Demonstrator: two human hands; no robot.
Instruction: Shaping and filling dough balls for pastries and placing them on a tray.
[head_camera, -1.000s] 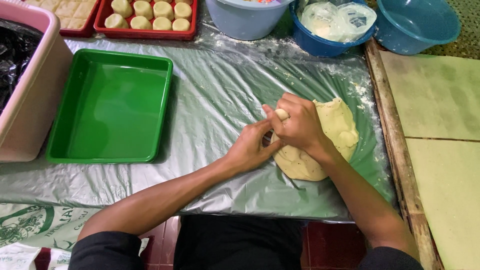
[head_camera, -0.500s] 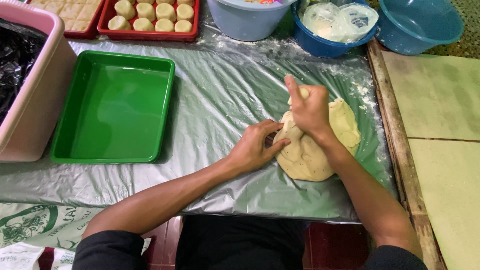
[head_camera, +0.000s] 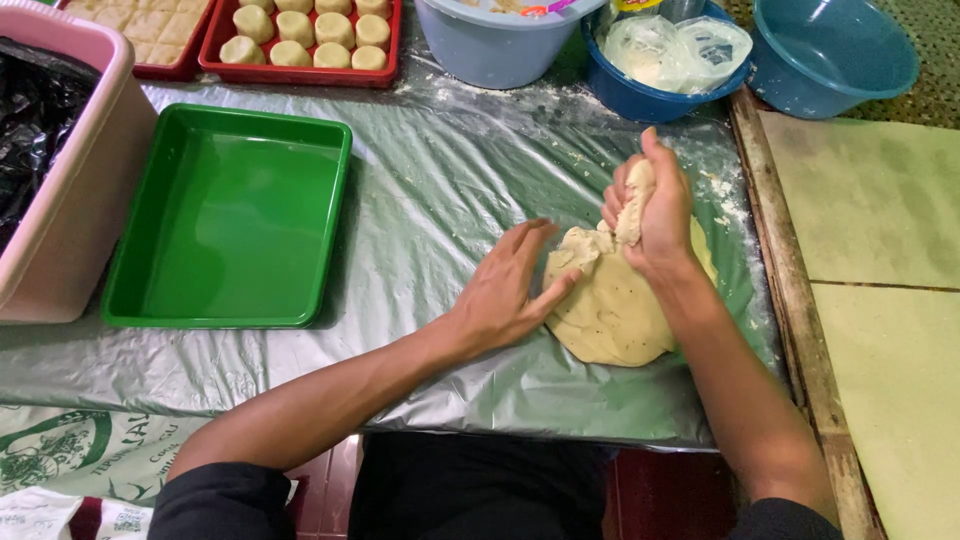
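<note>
1. Right hand (head_camera: 655, 205) closed around a pulled-up piece of dough (head_camera: 634, 205), pinching it off the dough mass (head_camera: 610, 310); the piece still joins the mass.
2. Left hand (head_camera: 505, 290) flat, fingers spread, pressing the mass's edge at 9 o'clock.
3. Dough mass lies on the plastic sheet (head_camera: 450, 170), right of centre.
4. Green tray (head_camera: 228, 220) at 9 o'clock, well apart.
5. Pink bin (head_camera: 70, 210) just beside the tray, farther left.
6. Red tray (head_camera: 300, 70) with dough balls (head_camera: 300, 30) at 11 o'clock.
7. 3 bowls (head_camera: 830, 50) along 12 to 1 o'clock.
8. Nothing lies between the hands and the green tray.

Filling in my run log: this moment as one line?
right hand: pulling dough piece | left hand: flat against dough mound | green tray: empty
</note>
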